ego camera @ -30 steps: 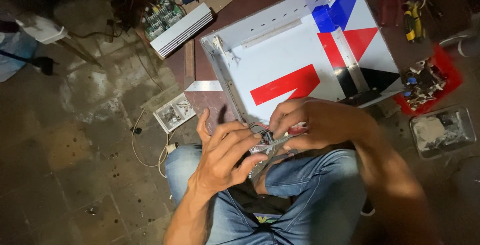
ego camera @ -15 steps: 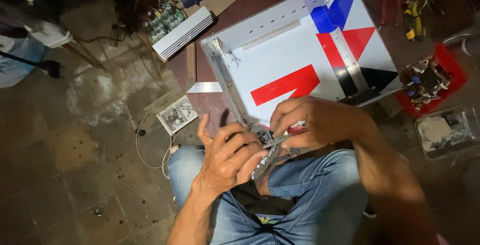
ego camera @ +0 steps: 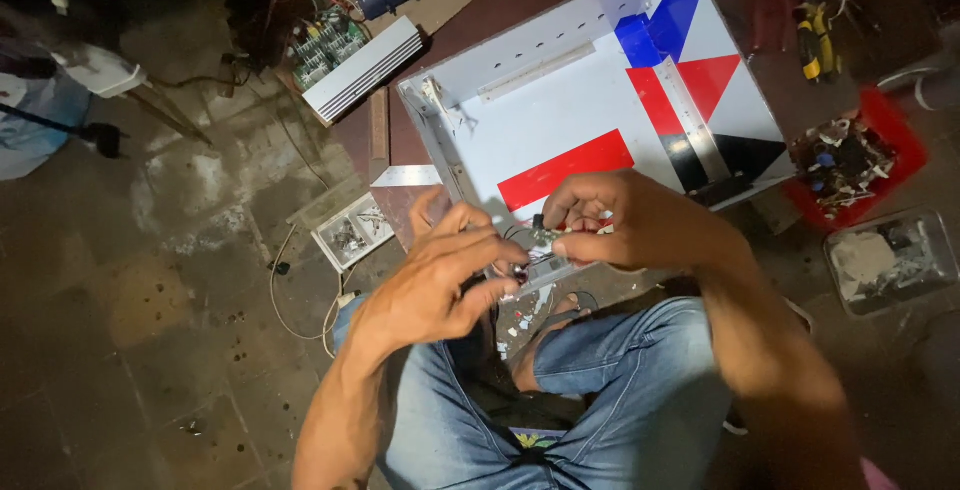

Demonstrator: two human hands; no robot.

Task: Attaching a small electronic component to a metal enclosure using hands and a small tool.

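Note:
I sit on the floor in blue jeans. My left hand (ego camera: 440, 275) and my right hand (ego camera: 610, 220) meet over my lap, both pinching a small electronic part with thin wires (ego camera: 540, 242). Just beyond them lies a big white metal panel (ego camera: 560, 100) with raised edges and red, blue and black shapes on it. The fingers hide most of the small part.
A red tray of small components (ego camera: 845, 160) and a clear plastic box (ego camera: 890, 260) stand at the right. A white finned unit (ego camera: 362, 68), a green circuit board (ego camera: 325, 45) and a small white box of parts (ego camera: 350, 235) lie at the left. Tools (ego camera: 815, 35) lie at the top right.
Both hands have shifted slightly on the small part, and the fingers of my left hand have curled in closer. The panel has not moved.

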